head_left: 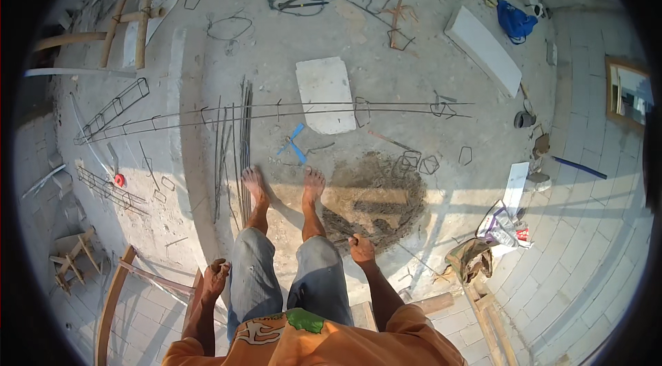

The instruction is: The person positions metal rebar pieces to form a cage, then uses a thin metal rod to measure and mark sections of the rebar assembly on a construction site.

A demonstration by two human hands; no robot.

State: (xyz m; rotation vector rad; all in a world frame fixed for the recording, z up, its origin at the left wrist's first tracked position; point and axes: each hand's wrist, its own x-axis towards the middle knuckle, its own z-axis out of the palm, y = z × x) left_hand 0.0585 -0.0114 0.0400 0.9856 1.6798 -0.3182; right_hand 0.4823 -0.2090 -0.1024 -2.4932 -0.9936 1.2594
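Both hands were off the steel. Two long thin dark steel rods (310,103) lay side by side across the grey concrete floor (414,76), well ahead of the bare feet (314,183), passing over an off-white flat slab (324,83) and a bundle of straight dark bars (246,138).

Left hand (217,273): beside the left knee of the blue-grey trousers (254,262), touching no steel that I could see. Fingers bent; couldn't tell whether that grip was apart or together, or had anything in it. Right hand (362,250): just off the right knee, above the edge of a dark, damp-looking round patch (407,221). Grip folded together in a fist; contents, if any, not readable from where I stood.

Progress, my read: partial. Done: a few bent-wire hoops sat spaced along the rods, with wide bare stretches between. One narrow ladder-like steel frame (114,111) at left looked finished, hoops along its length. Left: small loose dark wire hoops (429,164) lay right of the feet, apart from the rods, and the straight bars carried no hoops. Couldn't tell whether the hoops on the rods were tied or just resting there.
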